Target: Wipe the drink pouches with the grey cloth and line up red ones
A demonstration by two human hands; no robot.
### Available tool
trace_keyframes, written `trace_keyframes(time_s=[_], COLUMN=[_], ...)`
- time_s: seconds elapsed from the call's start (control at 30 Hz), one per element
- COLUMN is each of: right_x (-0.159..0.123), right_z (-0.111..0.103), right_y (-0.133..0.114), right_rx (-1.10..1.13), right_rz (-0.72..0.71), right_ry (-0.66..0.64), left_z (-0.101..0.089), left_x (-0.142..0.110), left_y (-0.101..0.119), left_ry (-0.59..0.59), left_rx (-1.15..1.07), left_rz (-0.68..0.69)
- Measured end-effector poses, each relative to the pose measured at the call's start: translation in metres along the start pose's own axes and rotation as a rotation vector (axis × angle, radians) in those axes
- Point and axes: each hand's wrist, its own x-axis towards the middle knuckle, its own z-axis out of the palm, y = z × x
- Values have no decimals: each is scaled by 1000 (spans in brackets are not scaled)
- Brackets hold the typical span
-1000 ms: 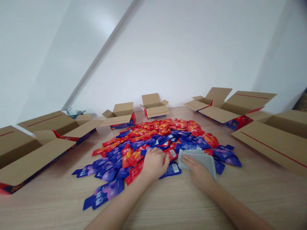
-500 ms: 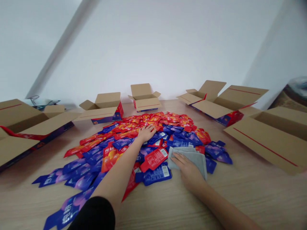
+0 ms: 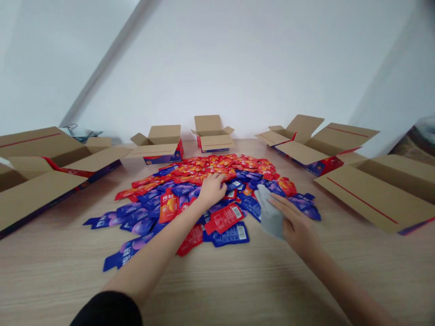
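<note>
My left hand [image 3: 212,190] rests on the middle of a heap of flat pouches, its fingers a little bent and apart, touching those beneath. Some of them are red with orange fruit, like this red pouch [image 3: 169,206]; others are blue-purple, like this blue pouch [image 3: 227,234]. My right hand [image 3: 295,221] is closed on a folded grey cloth [image 3: 270,213], which is tilted up at the near right side of the heap and blurred by motion. Part of the heap is hidden behind my left forearm and the cloth.
Several open cardboard boxes ring the heap: a small box [image 3: 214,139] at the back, another box [image 3: 159,150] left of it, a large box [image 3: 68,158] at far left, and a wide box [image 3: 374,190] at right. A white wall [image 3: 238,68] rises behind the wooden table [image 3: 231,285].
My right hand has lifted the grey cloth from lying flat to an upright tilt and moved right. My left hand's fingers have bent more. The whole view has shifted slightly.
</note>
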Motion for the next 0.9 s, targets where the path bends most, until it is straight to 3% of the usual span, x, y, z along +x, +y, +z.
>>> trace_keyframes(time_s=[0.1,0.23,0.33,0.47,0.6,0.77,0.9], right_x=[-14,-37,-26,30,108,200,229], right_z=[-7,7,0,-28,-36,4,59], right_y=[2,10,23,58,118,190,228], right_rx=[-11,-9,-20,-48,-245,-490,-539], right_rz=[49,79,152,194,236,263,329], right_ry=[-35,-336,-456,-512,-385,-342,-409], left_z=[-9,-11,-8,0,7,14,16], left_x=[-44,-96,-123,-139,-132,-124,-128], left_y=[11,5,-6,-11,-10,-16,-18], left_ry=[-49,-153,-165,-124,-131,-146,-163], left_rx=[-58,-125,-145,-126,-145,-137,-82], left_rz=[115,253,309,376,364,345,341])
